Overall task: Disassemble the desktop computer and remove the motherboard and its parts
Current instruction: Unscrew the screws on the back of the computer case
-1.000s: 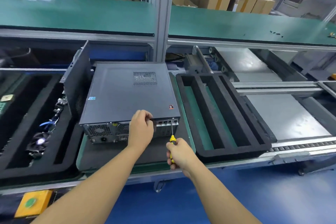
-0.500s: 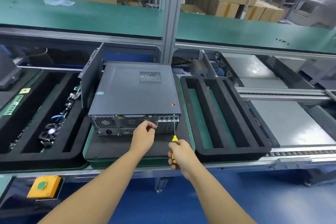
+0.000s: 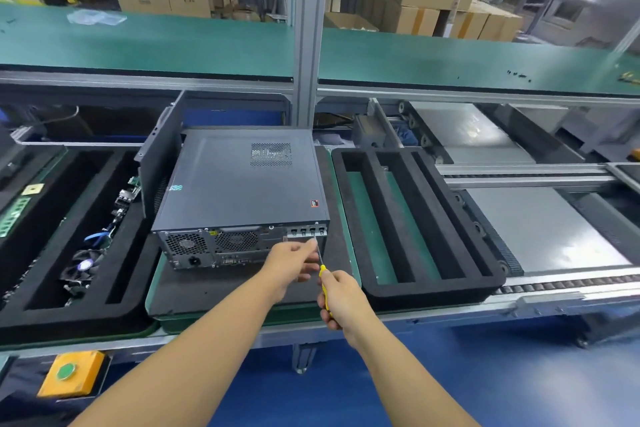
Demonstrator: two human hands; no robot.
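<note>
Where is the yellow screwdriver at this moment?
In the head view the screwdriver is low centre, held in the right hand, its tip at the computer case's rear right corner, beside the left hand.

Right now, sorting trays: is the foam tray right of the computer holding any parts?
No: the foam tray beside the computer shows only bare slots.

Matt grey metal computer case (image 3: 239, 180), black foam tray (image 3: 415, 281)
</note>
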